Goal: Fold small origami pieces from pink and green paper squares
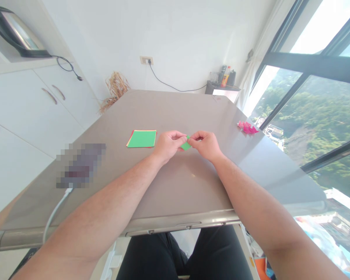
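Between my two hands is a small folded piece of green paper [186, 146], held just over the middle of the table. My left hand [169, 145] pinches its left side between thumb and fingers. At its upper right edge, my right hand [205, 144] pinches it with thumb and forefinger. Part of the paper is covered by my fingers. Just left of my left hand lies a stack of square paper sheets [141, 139], green on top, with red and yellow edges showing beneath.
Pink folded paper pieces [247, 127] sit at the table's right edge by the window. On the left of the grey-brown table [181, 111] lies a pixelated, blurred object [83, 165] with a white cable [56, 210]. Bottles [226, 76] stand on a small cabinet at the back.
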A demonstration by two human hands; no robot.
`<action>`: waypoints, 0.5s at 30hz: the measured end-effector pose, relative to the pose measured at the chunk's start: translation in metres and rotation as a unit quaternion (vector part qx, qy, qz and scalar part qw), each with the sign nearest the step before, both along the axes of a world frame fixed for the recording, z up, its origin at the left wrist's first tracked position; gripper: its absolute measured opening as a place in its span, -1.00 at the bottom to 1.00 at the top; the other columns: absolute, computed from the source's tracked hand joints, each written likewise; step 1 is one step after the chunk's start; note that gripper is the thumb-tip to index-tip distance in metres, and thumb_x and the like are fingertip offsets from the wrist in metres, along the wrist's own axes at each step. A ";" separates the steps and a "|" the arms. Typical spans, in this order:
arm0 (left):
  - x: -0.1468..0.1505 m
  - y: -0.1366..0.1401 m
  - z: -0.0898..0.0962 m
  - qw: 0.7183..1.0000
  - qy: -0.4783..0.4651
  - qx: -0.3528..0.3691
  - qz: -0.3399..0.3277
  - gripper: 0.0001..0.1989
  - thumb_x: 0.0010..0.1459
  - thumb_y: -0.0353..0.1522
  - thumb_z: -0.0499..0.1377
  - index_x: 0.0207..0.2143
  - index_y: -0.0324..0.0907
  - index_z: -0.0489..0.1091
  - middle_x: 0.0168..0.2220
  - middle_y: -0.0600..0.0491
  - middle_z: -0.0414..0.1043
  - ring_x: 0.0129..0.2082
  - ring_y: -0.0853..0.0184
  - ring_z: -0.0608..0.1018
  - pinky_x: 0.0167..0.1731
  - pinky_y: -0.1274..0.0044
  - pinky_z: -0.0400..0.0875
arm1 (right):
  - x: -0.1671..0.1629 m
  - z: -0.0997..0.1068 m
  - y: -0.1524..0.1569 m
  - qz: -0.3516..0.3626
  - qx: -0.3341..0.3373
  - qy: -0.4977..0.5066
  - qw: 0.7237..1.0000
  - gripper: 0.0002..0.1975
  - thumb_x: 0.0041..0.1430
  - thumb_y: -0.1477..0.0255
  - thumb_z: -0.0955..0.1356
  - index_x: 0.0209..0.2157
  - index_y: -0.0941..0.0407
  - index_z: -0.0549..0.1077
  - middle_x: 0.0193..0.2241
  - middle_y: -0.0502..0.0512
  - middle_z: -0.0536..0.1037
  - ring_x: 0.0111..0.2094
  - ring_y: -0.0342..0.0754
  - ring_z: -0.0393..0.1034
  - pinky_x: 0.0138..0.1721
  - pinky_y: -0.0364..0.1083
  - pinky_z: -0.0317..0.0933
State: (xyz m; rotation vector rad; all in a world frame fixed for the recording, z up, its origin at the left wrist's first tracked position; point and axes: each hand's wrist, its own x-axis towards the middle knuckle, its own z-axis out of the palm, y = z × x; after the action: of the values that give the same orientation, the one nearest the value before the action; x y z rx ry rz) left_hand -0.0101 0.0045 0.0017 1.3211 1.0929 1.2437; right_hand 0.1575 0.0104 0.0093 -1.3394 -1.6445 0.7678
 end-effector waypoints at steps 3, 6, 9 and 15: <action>0.000 -0.001 0.001 1.000 0.006 0.004 0.001 -0.74 -0.02 -0.22 0.38 -0.34 -0.21 0.55 -0.33 -0.02 0.59 -0.32 0.26 0.60 -0.40 0.47 0.57 | 0.000 0.001 -0.001 -0.001 0.001 0.000 1.000 -0.84 -0.05 0.30 0.44 -0.52 0.10 0.51 -0.56 -0.02 0.52 -0.51 -0.13 0.29 -0.44 -0.10 0.17; 0.000 -0.001 0.001 1.000 0.009 0.007 -0.001 -0.76 -0.01 -0.22 0.37 -0.37 -0.20 0.54 -0.33 -0.01 0.59 -0.32 0.27 0.60 -0.40 0.47 0.57 | -0.001 0.001 -0.001 -0.001 0.002 0.003 1.000 -0.84 -0.05 0.30 0.44 -0.53 0.10 0.51 -0.56 -0.02 0.52 -0.52 -0.13 0.29 -0.45 -0.10 0.17; 0.000 -0.002 0.001 1.000 0.010 0.006 -0.004 -0.76 -0.01 -0.21 0.37 -0.37 -0.19 0.54 -0.33 -0.01 0.59 -0.31 0.27 0.60 -0.40 0.47 0.57 | -0.001 0.000 -0.001 0.003 0.000 0.008 1.000 -0.83 -0.05 0.29 0.44 -0.52 0.10 0.51 -0.56 -0.01 0.53 -0.52 -0.12 0.30 -0.45 -0.10 0.18; 0.000 -0.002 0.001 1.000 0.007 0.008 -0.005 -0.77 -0.01 -0.22 0.37 -0.37 -0.19 0.54 -0.34 0.00 0.59 -0.32 0.27 0.60 -0.40 0.47 0.57 | -0.001 -0.001 0.000 0.001 0.008 0.010 1.000 -0.82 -0.04 0.27 0.44 -0.52 0.09 0.50 -0.55 -0.01 0.54 -0.50 -0.11 0.32 -0.43 -0.09 0.19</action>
State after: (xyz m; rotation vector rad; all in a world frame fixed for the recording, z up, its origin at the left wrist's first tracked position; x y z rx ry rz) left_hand -0.0100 0.0030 0.0030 1.3484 1.0874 1.2393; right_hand 0.1569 0.0107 0.0079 -1.3153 -1.6323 0.7651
